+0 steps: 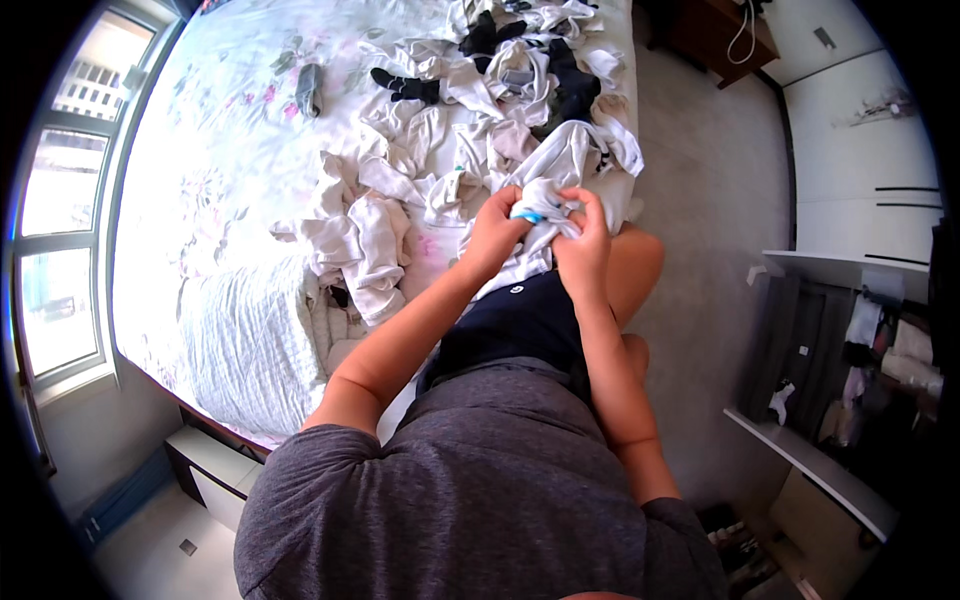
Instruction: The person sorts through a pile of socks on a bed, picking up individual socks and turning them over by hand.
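Bunched white fabric with a light blue part [541, 202], probably a sock, is held up over my lap between both hands. My left hand [496, 229] grips its left side, with the thumb by the blue part. My right hand [585, 232] pinches its right side with curled fingers. Just beyond my hands, many loose white socks [394, 169] lie spread over the bed. Black socks [409, 86] lie among them farther off, and a single grey sock [308, 90] lies apart on the left. Several white socks [375, 247] are heaped beside my left forearm.
I sit at the edge of a bed with a floral sheet [232, 157]. A folded light quilt [247, 345] lies on it at my left, by a window [64, 247]. On the right are the floor [697, 225] and an open wardrobe with clothes [862, 322].
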A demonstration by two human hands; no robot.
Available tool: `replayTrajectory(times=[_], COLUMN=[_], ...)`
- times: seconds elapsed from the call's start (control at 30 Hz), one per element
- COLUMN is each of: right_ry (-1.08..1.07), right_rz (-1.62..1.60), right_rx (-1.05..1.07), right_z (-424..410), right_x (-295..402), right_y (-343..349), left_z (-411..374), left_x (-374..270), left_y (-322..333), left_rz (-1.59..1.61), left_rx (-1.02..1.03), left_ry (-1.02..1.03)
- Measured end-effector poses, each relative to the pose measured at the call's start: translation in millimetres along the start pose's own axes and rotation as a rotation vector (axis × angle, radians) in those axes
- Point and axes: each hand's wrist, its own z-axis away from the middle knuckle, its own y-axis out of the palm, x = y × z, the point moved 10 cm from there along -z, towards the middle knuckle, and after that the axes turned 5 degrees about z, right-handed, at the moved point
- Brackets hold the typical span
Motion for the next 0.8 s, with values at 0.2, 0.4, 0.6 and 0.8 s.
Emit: replayTrajectory(times=[0.2, 0.4, 0.6, 0.8], right_ry=[-0.008, -0.1, 0.014, -0.055], right_rz=[0.014, 0.056, -0.188, -0.22], right_rx=[-0.257, -0.024, 0.167, 0.499], right_z=[-19, -26, -35, -56], right_x=[-39, -32, -29, -11], right_y=[-21, 20, 80, 170], left_z=[31, 33, 30, 25], left_x=[-29, -76, -110, -118], left_y=[41, 16, -42, -135], left_rz=[-0.736, -0.877, -0.592, -0.502], left_rx=[0.324, -0.012, -0.363, -0.498], left_ry=[0.123, 0.385, 0.491, 0.509])
